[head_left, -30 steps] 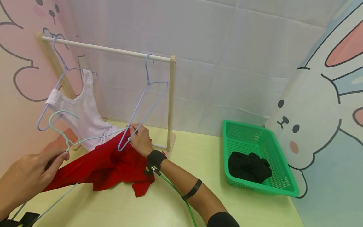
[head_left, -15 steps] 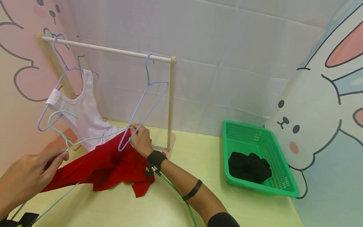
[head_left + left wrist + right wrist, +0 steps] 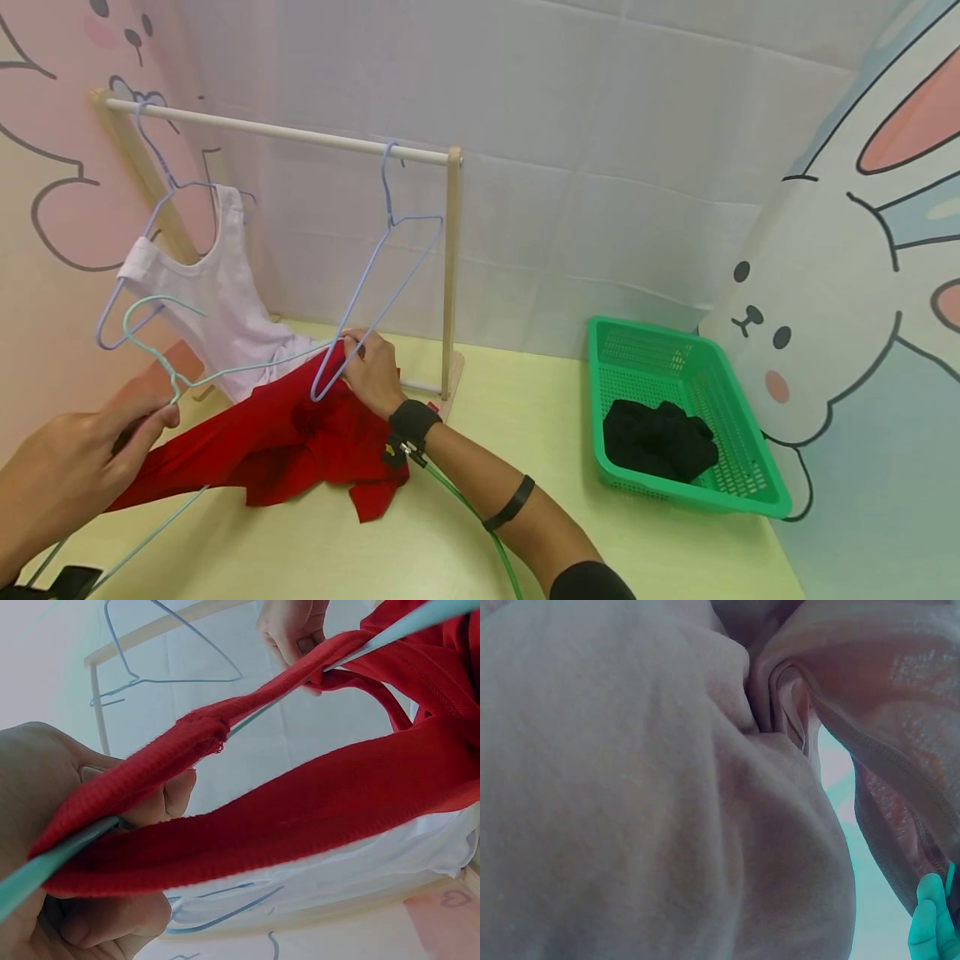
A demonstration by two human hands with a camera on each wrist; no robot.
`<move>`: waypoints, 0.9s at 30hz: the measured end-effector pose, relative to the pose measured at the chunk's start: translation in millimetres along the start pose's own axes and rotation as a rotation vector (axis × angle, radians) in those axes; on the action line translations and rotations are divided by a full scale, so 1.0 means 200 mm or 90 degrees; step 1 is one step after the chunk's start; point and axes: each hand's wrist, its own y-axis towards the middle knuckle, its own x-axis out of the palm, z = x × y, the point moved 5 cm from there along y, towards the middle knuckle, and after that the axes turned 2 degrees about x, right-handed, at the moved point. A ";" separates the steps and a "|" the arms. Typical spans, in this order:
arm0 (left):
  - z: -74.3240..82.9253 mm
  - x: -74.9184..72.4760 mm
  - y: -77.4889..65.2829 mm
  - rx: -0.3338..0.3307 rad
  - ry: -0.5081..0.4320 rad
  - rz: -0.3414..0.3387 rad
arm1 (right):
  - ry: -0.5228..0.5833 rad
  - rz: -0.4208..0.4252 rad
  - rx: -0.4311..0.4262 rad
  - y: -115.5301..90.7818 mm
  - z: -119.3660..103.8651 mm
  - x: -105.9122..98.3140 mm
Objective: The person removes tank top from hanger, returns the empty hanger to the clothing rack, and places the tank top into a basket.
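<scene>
My left hand grips a mint-green hanger below its hook, together with the edge of a red garment. At the hanger's far shoulder, my right hand pinches the red cloth against the wire. Stretched between both hands, the garment droops onto the table. The left wrist view shows its ribbed opening spread wide, the hanger wire running through it. Cloth fills most of the right wrist view, and my left fingertips show at its lower right corner.
Behind my hands stands a wooden rack with a white rail. A white tank top hangs there on a lilac hanger; a bare lilac hanger dangles in front of my right hand. The green basket at right holds black cloth.
The head view has shifted very slightly. Both hands, the hanger and the red garment keep the same positions.
</scene>
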 end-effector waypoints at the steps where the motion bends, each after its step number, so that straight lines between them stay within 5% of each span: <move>1: 0.00 0.00 0.00 0.004 0.001 0.002 | 0.001 -0.002 0.004 0.00 0.00 0.00; 19: 0.01 0.01 0.00 0.023 -0.002 0.008 | 0.074 0.003 0.139 -0.01 0.05 0.00; 27: 0.01 0.01 0.00 0.047 0.008 0.018 | 0.093 0.010 0.136 -0.01 0.04 -0.01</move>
